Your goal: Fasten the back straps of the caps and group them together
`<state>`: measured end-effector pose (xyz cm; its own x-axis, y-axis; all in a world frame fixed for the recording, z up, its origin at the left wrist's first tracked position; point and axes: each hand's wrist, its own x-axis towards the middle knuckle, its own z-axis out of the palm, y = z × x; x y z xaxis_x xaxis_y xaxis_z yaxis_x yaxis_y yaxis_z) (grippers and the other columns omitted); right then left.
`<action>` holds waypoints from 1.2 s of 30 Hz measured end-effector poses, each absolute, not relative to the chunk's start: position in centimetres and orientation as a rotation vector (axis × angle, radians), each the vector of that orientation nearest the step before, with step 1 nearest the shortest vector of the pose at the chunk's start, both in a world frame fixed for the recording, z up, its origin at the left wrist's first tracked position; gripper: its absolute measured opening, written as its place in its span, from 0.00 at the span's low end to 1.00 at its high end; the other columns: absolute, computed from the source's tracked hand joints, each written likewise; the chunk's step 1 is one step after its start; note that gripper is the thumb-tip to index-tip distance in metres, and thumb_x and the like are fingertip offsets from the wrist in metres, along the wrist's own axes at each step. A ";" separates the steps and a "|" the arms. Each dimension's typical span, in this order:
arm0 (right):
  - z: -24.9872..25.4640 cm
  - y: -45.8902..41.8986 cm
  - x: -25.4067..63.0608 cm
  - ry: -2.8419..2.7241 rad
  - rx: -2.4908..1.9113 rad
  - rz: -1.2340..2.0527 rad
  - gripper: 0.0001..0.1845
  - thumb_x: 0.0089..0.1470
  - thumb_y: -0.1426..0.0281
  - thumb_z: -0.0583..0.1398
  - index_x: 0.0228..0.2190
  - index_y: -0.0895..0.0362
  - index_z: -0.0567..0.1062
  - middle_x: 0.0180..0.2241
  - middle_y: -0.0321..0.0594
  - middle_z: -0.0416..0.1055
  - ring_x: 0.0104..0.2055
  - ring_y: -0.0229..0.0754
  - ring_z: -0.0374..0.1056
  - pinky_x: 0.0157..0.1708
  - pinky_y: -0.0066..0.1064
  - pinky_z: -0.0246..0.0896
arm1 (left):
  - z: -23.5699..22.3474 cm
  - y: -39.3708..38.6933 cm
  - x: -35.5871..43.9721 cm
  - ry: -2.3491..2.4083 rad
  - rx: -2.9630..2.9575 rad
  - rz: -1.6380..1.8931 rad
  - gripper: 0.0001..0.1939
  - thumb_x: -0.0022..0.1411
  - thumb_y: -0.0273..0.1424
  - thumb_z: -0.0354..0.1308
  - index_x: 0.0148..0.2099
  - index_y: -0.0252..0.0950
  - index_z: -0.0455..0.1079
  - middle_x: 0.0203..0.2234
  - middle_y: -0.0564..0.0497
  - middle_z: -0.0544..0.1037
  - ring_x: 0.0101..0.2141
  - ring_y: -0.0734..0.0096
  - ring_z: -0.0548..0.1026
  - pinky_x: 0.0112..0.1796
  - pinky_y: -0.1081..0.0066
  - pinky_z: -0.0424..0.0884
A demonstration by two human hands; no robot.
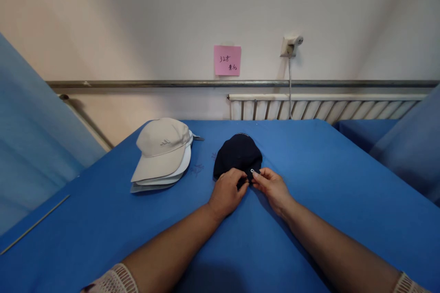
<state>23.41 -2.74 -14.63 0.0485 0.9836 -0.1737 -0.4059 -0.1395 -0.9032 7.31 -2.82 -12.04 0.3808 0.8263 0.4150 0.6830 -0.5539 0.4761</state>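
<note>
A black cap (238, 152) lies on the blue-covered table in front of me, its near edge turned toward my hands. My left hand (229, 191) is closed, with fingers and thumb pinching that near edge. Close beside it on the right, my right hand (272, 187) pinches the same edge by a small light ring (252, 170) that looks like a metal buckle or eyelet. The fingertips of both hands nearly meet. What lies between the fingertips is partly hidden.
Left of the black cap stands a stack of caps, a beige one (163, 139) on top. A thin stick (34, 225) lies at the far left of the blue table (343, 201). Behind are a metal rail (172, 84), a radiator (323, 106), a socket (288, 47) and a pink note (227, 60).
</note>
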 end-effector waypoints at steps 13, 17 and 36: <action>-14.6 -2.7 23.1 -0.714 -1.068 1.371 0.24 0.33 0.56 0.73 0.24 0.57 0.70 0.21 0.32 0.68 0.24 0.35 0.68 0.20 0.24 0.59 | -12.0 -2.9 7.5 1.331 2.431 0.925 0.07 0.59 0.27 0.57 0.41 0.37 0.69 0.35 0.49 0.74 0.37 0.65 0.74 0.38 0.66 0.70; -14.7 -2.5 23.3 -0.658 -1.079 1.391 0.23 0.32 0.59 0.74 0.23 0.57 0.69 0.20 0.33 0.69 0.23 0.36 0.69 0.20 0.24 0.60 | -12.5 -2.7 7.3 1.259 2.394 0.957 0.08 0.59 0.26 0.56 0.43 0.37 0.68 0.37 0.48 0.74 0.39 0.66 0.74 0.40 0.65 0.71; -14.4 -4.2 22.1 -0.555 -0.987 1.636 0.16 0.34 0.66 0.75 0.24 0.59 0.76 0.24 0.35 0.72 0.27 0.33 0.69 0.25 0.23 0.63 | -12.2 -2.5 7.1 1.158 2.324 1.058 0.09 0.61 0.26 0.57 0.45 0.37 0.71 0.40 0.48 0.75 0.42 0.68 0.74 0.45 0.66 0.73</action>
<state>22.15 -4.22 -14.37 -0.0605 0.9459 -0.3187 -0.5568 -0.2970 -0.7757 7.09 -2.51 -12.22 0.3917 0.7902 0.4713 0.5403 -0.6122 0.5773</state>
